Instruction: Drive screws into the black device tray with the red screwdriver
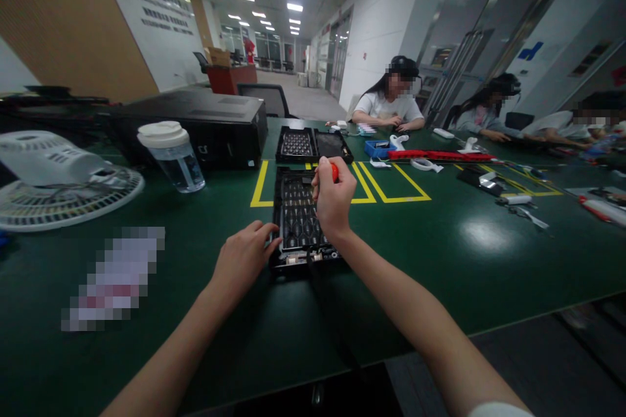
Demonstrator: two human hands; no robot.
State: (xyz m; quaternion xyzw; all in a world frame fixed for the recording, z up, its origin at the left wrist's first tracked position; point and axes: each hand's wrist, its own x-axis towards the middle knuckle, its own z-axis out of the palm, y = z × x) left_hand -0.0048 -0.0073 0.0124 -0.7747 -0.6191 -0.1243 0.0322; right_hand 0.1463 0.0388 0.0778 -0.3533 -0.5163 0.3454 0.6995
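Note:
An opened black case with a ribbed, grid-like interior and small parts along its near edge lies flat on the green table. At its left rim, my left hand grips the edge between thumb and forefinger. Wrapped round a red-handled screwdriver, my right hand is above the right side of the case. The tool's shaft and tip are hidden by the hand. A dark strap hangs in front of the case. Just behind lies another opened black case.
To the left stand a lidded water bottle, a white fan and a black computer tower. Yellow tape marks the table. A blue tray and a red strip lie farther back. Several people sit beyond.

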